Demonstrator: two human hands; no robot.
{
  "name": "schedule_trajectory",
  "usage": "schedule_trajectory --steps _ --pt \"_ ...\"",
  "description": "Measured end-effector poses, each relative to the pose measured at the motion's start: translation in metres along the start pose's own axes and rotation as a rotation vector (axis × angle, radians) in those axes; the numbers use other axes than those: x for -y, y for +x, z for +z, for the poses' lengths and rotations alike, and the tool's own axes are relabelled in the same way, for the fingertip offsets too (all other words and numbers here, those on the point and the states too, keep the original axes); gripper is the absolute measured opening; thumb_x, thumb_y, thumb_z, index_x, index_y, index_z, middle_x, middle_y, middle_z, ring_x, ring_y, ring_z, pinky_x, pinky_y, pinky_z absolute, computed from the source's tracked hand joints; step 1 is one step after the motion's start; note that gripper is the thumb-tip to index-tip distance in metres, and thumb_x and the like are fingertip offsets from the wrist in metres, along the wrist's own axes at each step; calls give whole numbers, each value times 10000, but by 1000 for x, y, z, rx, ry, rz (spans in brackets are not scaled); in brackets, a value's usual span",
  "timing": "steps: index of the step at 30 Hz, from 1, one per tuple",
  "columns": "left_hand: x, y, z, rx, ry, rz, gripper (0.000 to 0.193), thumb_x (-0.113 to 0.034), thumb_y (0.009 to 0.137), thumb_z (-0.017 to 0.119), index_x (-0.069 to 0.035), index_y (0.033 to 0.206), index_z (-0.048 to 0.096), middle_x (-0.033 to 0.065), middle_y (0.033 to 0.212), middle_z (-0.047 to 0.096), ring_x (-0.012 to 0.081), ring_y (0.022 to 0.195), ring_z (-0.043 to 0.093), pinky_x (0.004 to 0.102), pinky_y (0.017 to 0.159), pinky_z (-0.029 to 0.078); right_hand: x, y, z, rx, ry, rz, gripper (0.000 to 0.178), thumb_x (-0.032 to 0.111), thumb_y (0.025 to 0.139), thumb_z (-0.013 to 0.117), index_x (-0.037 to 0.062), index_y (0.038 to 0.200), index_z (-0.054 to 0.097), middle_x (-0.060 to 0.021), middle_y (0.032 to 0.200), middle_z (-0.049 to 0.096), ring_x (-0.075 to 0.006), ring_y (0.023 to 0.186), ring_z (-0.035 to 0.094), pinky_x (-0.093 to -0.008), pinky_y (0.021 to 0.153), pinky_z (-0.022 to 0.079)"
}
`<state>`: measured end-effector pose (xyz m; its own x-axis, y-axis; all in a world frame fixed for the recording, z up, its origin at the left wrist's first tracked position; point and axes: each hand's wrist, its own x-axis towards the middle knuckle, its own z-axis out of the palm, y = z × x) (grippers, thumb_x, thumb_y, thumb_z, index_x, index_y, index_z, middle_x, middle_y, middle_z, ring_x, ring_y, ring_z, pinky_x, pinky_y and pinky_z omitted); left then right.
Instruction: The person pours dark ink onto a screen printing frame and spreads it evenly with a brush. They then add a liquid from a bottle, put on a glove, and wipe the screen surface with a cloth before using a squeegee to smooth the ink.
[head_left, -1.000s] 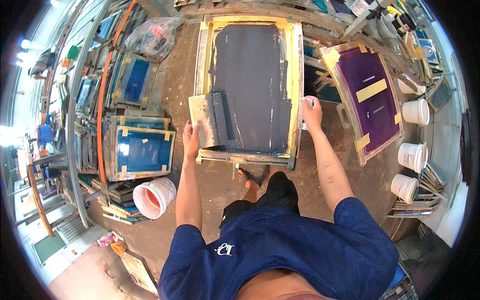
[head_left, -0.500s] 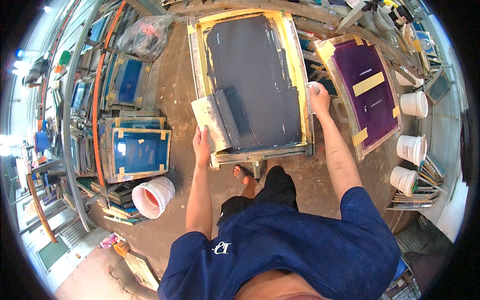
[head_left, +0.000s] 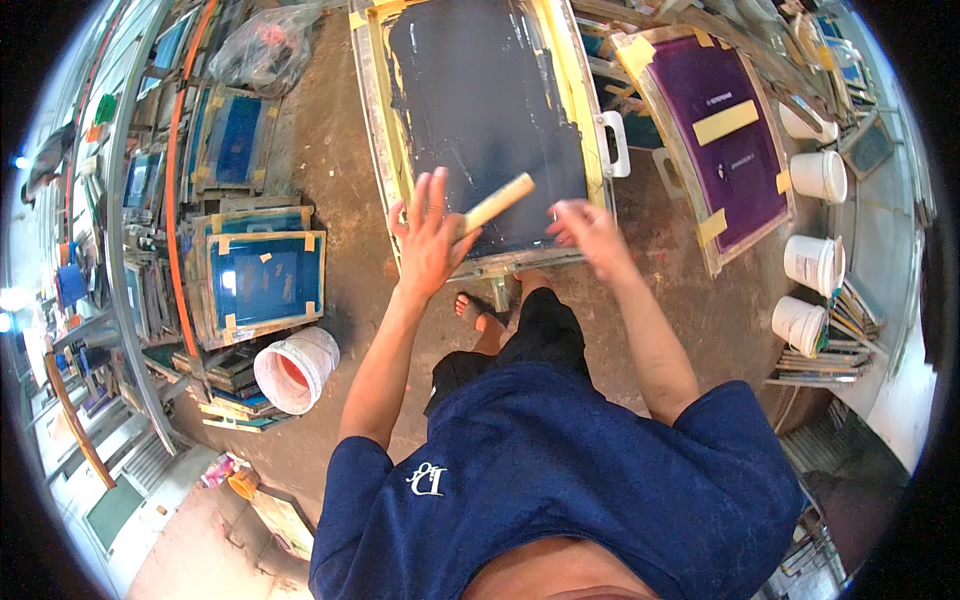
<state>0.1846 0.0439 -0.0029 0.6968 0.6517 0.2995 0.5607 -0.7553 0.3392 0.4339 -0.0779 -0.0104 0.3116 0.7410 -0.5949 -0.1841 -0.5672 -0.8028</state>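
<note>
A screen-printing frame [head_left: 603,215] stands in front of me, its mesh coated with dark ink [head_left: 470,90] and edged with yellow tape. Over its near end, my left hand [head_left: 428,235] has its fingers stretched up and spread. Between that thumb and palm sits the end of a squeegee [head_left: 500,203] with a cream handle, seen nearly edge-on and slanting up to the right. My right hand [head_left: 592,238] is just right of the squeegee, apart from it, its fingers partly bent and smeared by motion. A white handle [head_left: 616,145] on the frame's right side is untouched.
To the right leans a purple screen [head_left: 720,170] with tape, beyond it white buckets [head_left: 818,178]. On the left are stacked blue screens [head_left: 265,280], a white bucket [head_left: 298,370] and an orange post [head_left: 185,130]. My foot [head_left: 468,308] is below the frame.
My right hand has let go of the white handle and come left and nearer. The squeegee has turned edge-on and moved right with my left hand, whose fingers have spread.
</note>
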Motion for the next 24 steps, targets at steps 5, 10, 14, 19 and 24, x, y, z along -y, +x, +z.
schedule_trajectory --steps 5,10,14,19,24 --pt "-29 -8 14 -50 252 370 295 -404 773 738 -158 890 626 26 1540 395 211 1396 340 481 1082 174 -12 -41 52 -100 455 106 444 465 888 675 28 969 666 -77 842 693 -126 697 619 -274 650 494" --pt "-38 -27 -10 2 -21 170 381 -391 809 712 -137 1090 675 84 1546 379 237 1399 335 491 1093 179 -44 -48 56 -244 555 116 241 245 881 672 23 975 656 -45 834 663 -131 722 621 -268 680 509" --pt "3 -55 -32 -129 -214 -224 383 -284 829 736 -82 1151 688 138 1485 455 293 1308 448 475 1074 288 -59 -47 47 -293 590 -155 190 194 905 632 42 1018 648 -35 882 658 -112 737 605 -284 672 515" --pt "21 -88 -48 -197 -336 -469 148 -154 821 750 -56 932 760 129 1317 617 295 1102 577 390 968 432 -44 -51 33 -187 620 -260 169 160 920 633 47 1045 632 -29 930 659 -116 783 618 -287 721 524" --pt "9 -97 -52 -244 -397 -444 101 -126 773 793 -46 747 736 132 1185 691 242 920 595 364 859 485 -37 -47 34 -176 649 -320 189 180 920 655 56 1058 621 -31 972 659 -120 845 629 -297 756 525"
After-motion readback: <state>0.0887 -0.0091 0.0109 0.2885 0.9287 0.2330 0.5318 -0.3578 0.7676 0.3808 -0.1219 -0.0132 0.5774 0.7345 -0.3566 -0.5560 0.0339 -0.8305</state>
